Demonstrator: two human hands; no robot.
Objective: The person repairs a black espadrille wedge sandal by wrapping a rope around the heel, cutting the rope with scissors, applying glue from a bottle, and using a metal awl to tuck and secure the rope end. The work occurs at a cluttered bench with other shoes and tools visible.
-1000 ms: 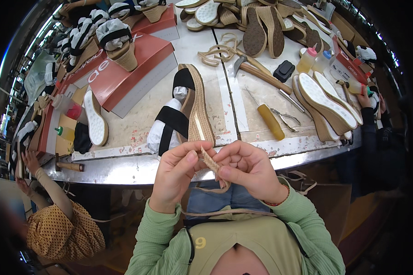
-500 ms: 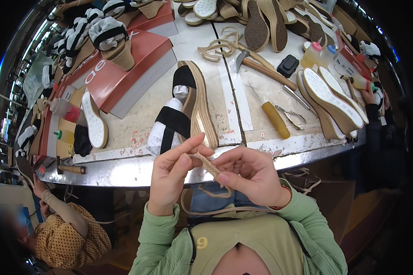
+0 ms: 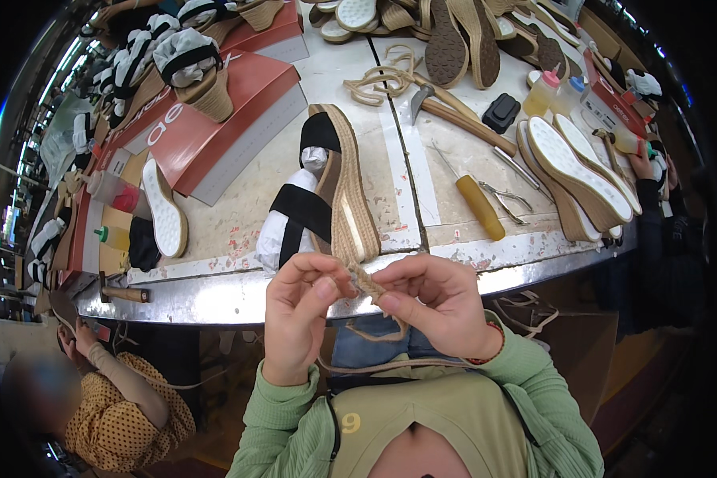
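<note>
Over the table's front edge, my right hand [image 3: 438,303] pinches a short flat length of braided jute-coloured cord [image 3: 366,283] between thumb and fingers. My left hand [image 3: 299,311] is closed in a pinch at the braid's far left end. Its fingertips hide part of that end. A loose tail of cord [image 3: 378,335] hangs in a curve below my hands. Just beyond them lies a wedge sandal [image 3: 348,175] on its side, with black straps [image 3: 304,211] and white paper stuffing [image 3: 277,237]. A pale strip shows along its woven wedge.
To the right lie a yellow-handled awl [image 3: 479,209], pliers [image 3: 505,202], a hammer [image 3: 462,115] and white-topped wedge soles [image 3: 570,171]. Red shoe boxes [image 3: 223,119] stand at the left. A small hammer [image 3: 123,294] lies near the left edge. A co-worker [image 3: 127,398] sits at lower left.
My left fingers have drawn in and down, from spread above the braid to a pinch at its end. My right hand keeps its hold. The co-worker at lower left has shifted.
</note>
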